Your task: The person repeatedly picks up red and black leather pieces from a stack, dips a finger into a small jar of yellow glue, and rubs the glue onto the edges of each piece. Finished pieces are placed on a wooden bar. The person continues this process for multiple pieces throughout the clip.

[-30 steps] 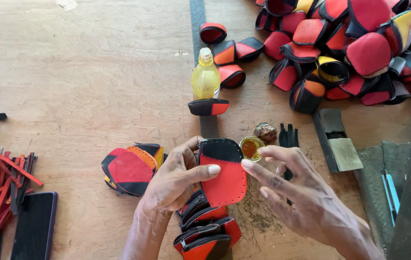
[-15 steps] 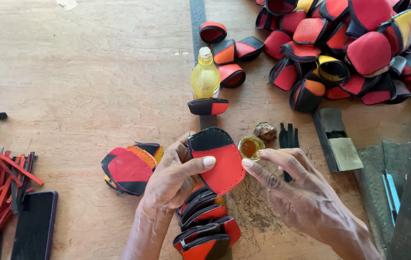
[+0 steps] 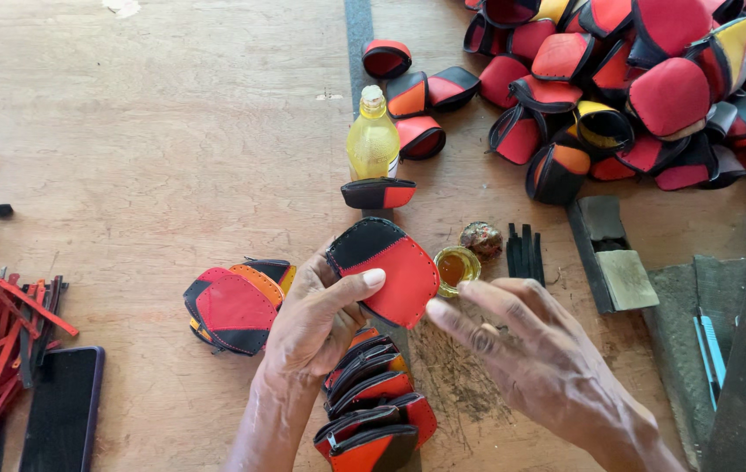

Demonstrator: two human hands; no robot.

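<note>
Left hand (image 3: 316,319) pinches a red-and-black leather panel (image 3: 386,269) above the bench centre while the right hand (image 3: 521,350), fingers spread and empty, nears its edge, seemingly gluing from the small cup (image 3: 457,268) at three o'clock.

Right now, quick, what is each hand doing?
Left hand: closed on a red and black leather piece.
Right hand: open, fingers spread, holding nothing, beside the piece.
</note>
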